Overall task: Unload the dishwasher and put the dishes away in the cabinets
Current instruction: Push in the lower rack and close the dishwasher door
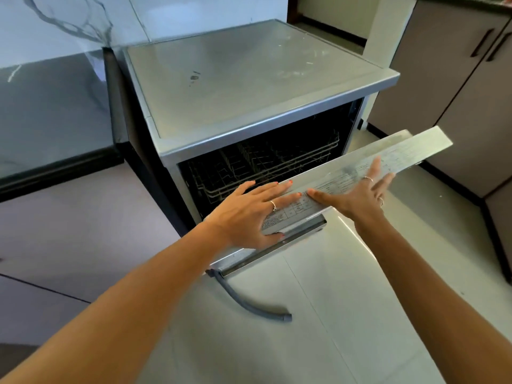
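Head view: your left hand [249,214] and right hand [360,195] lie flat, fingers spread, on the half-lowered door [374,164] of the dishwasher [249,87]. Behind the door, the wire rack [266,162] looks bare. A grey hose [249,300] lies on the floor below.

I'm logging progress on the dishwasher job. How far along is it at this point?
Barely started. The dishwasher door is partly open, with the left hand and right hand both flat on its top edge. The upper rack inside shows no dishes; anything lower is hidden. No dish is in hand, and the cabinets are shut, so all unloading remains.
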### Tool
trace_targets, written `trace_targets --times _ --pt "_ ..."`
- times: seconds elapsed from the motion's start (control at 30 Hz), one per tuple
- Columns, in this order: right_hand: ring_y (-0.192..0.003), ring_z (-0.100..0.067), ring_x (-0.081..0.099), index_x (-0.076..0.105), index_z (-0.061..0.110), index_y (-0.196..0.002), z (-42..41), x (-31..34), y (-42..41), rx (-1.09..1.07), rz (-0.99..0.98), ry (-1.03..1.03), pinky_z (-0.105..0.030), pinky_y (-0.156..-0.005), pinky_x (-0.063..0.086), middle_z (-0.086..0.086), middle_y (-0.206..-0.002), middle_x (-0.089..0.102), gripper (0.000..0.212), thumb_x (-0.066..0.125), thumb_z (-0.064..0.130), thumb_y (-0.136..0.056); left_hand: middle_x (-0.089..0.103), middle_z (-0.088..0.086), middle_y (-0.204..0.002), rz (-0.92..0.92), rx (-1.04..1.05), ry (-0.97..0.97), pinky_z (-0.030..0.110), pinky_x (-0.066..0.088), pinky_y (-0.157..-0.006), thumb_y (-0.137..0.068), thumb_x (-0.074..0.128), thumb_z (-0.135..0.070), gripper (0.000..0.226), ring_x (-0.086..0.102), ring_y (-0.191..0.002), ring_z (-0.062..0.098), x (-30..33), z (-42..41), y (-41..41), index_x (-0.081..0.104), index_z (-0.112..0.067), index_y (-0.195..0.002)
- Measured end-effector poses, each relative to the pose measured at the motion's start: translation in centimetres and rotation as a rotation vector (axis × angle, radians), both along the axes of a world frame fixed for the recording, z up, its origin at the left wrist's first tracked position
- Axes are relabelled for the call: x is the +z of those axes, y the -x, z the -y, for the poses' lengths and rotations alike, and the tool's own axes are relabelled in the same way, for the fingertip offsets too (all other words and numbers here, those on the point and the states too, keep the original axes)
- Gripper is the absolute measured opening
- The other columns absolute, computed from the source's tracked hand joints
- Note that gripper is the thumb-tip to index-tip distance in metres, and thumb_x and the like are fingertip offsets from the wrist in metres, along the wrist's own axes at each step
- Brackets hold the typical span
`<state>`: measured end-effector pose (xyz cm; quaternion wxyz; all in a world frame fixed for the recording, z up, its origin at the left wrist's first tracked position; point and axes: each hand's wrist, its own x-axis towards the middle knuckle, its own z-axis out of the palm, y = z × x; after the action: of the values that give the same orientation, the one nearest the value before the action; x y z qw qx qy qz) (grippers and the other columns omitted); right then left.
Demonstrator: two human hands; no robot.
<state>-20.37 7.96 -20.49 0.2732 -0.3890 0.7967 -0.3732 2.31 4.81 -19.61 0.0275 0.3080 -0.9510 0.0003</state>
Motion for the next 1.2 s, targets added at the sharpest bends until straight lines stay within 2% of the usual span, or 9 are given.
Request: trace_targets --times 0.13,0.3,0.43,0.57,0.67,0.8,0.97,1.07,1.2 --pt "-0.145 -0.027 -0.016 -0.020 0.036 -0.146 1.4 -0.1 0.5 0.224 -0.283 0.064 -0.058 -0.112 -0.008 -0.002 -0.155 -0.029 0.131 0.069 0.071 -0.056 0.008 -0.010 -0.159 -0.014 0.045 0.079 0.046 0.016 -0.118 -0.079 0.039 -0.070 0.084 0.016 -0.145 0.012 0.3 0.8 -0.6 0.008 -0.039 -0.150" --pt "-0.143 -0.018 -0.026 -0.016 0.042 -0.146 3.2 -0.6 2.3 0.602 -0.578 -0.041 -0.071 -0.105 -0.007 0.011 -0.154 -0.029 0.099 0.030 0.084 -0.068 0.003 -0.012 -0.159 0.007 0.132 0.071 0.043 0.008 -0.120 -0.078 0.044 -0.072 0.087 0.009 -0.147 0.011 1.0 1.3 -0.3 0.006 -0.040 -0.150" --pt "-0.135 -0.019 -0.039 -0.029 0.045 -0.138 4.5 0.1 3.4 0.850 -0.691 -0.040 -0.074 -0.101 -0.006 0.013 -0.145 -0.044 0.114 0.045 0.086 -0.061 -0.001 -0.011 -0.159 0.042 0.198 0.081 0.045 0.005 -0.120 -0.077 0.038 -0.076 0.089 0.005 -0.147 0.012 1.9 2.2 -0.8 0.001 -0.041 -0.150" --pt "-0.141 -0.029 -0.028 -0.023 0.044 -0.143 5.2 0.2 2.5 0.743 -0.830 0.000 -0.077 -0.099 0.002 0.003 -0.151 -0.036 0.104 0.057 0.063 -0.079 -0.013 -0.011 -0.158 0.082 0.288 0.081 0.047 0.000 -0.119 -0.076 0.031 -0.082 0.091 -0.006 -0.147 0.014 1.8 3.2 -1.1 -0.012 -0.044 -0.147" --pt "-0.142 -0.031 -0.025 -0.025 0.043 -0.142 6.2 0.6 2.1 0.706 -0.909 0.006 -0.077 -0.098 0.000 -0.002 -0.152 -0.035 0.101 0.058 0.052 -0.085 -0.020 -0.011 -0.157 0.092 0.366 0.105 0.050 -0.001 -0.118 -0.077 0.029 -0.082 0.092 -0.012 -0.146 0.014 1.7 3.4 -1.1 -0.018 -0.043 -0.145" --pt "-0.142 -0.028 -0.026 -0.030 0.038 -0.141 7.9 1.2 2.6 0.792 -1.098 0.053 -0.070 -0.104 -0.009 -0.006 -0.152 -0.035 0.100 0.050 0.060 -0.085 -0.023 -0.009 -0.156 0.112 0.448 0.181 0.052 -0.005 -0.117 -0.074 0.023 -0.085 0.093 -0.014 -0.146 0.016 2.0 3.9 -0.8 -0.020 -0.042 -0.145" --pt "-0.140 -0.024 -0.031 -0.035 0.039 -0.137 10.6 2.5 2.8 0.923 -1.040 0.060 -0.065 -0.106 -0.016 -0.002 -0.149 -0.041 0.106 0.042 0.077 -0.076 -0.011 0.000 -0.160 0.077 0.562 0.372 0.059 -0.012 -0.111 -0.070 0.027 -0.087 0.104 -0.011 -0.146 0.031 1.5 4.6 -0.3 -0.003 -0.030 -0.152" --pt "-0.140 -0.020 -0.031 -0.038 0.040 -0.134 12.2 2.9 2.7 0.957 -0.993 0.103 -0.064 -0.108 -0.016 0.001 -0.148 -0.041 0.101 0.030 0.083 -0.074 -0.001 0.008 -0.160 -0.001 0.667 0.423 0.061 -0.008 -0.111 -0.067 0.028 -0.088 0.113 -0.003 -0.145 0.038 1.2 5.3 -0.3 0.005 -0.018 -0.153" --pt "-0.142 -0.021 -0.027 -0.032 0.036 -0.140 13.7 2.2 2.7 0.916 -1.042 0.233 -0.062 -0.110 -0.014 0.000 -0.154 -0.032 0.098 0.018 0.087 -0.072 0.016 0.005 -0.158 -0.015 0.702 0.431 0.061 0.006 -0.112 -0.066 0.033 -0.087 0.115 0.017 -0.143 0.033 1.1 6.7 -0.6 0.011 -0.014 -0.152"
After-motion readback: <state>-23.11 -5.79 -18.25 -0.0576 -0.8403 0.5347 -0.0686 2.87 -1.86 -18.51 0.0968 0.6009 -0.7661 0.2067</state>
